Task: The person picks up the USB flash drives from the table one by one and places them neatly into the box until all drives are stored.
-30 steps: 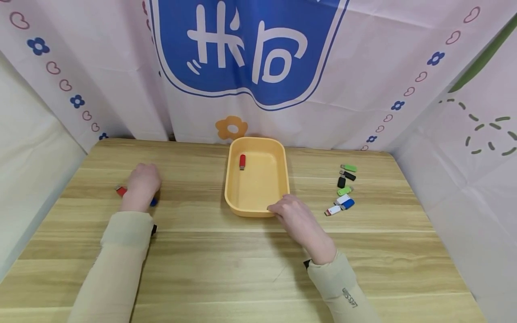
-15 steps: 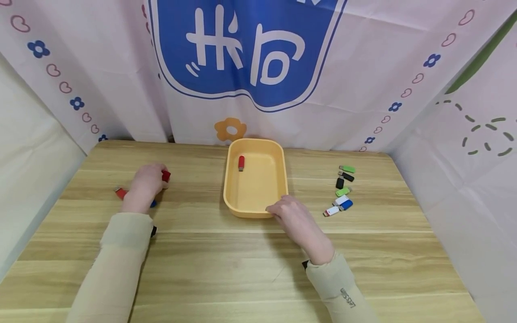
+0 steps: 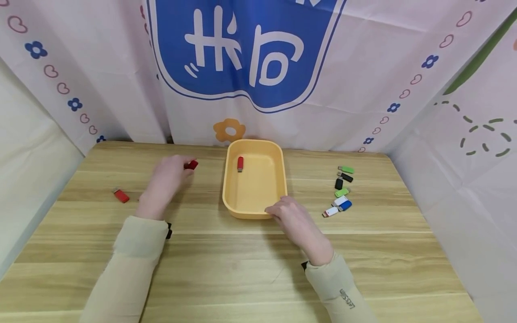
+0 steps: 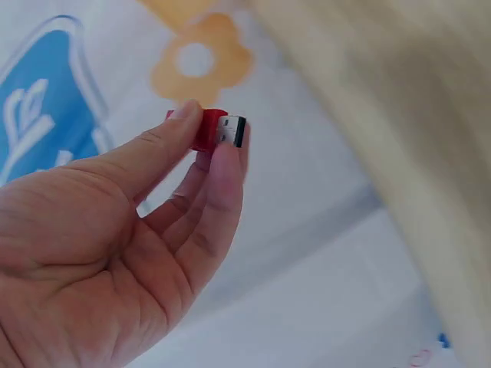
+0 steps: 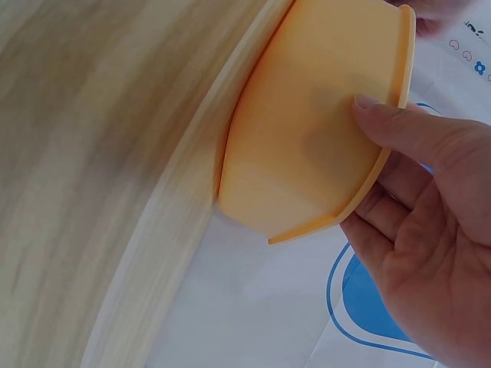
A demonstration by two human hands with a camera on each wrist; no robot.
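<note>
The red USB stick (image 4: 208, 130) could slip, I judged, since it was caught only at the fingertips; a loosened pinch, or a knock against the tray's rim, would be the cause. It lay at the far end of the left hand (image 3: 166, 179), on the side toward the yellow tray (image 3: 246, 215), its metal plug (image 4: 230, 131) jutting past the thumb. That hand was drawn nearly closed, thumb and fingers pinching the stick. The right hand (image 3: 296, 224) gripped the tray's near right corner; a tug there might shift it. Inside lay 1 loose red drive (image 3: 240, 164); to the right were 7 assorted drives (image 3: 341, 193).
</note>
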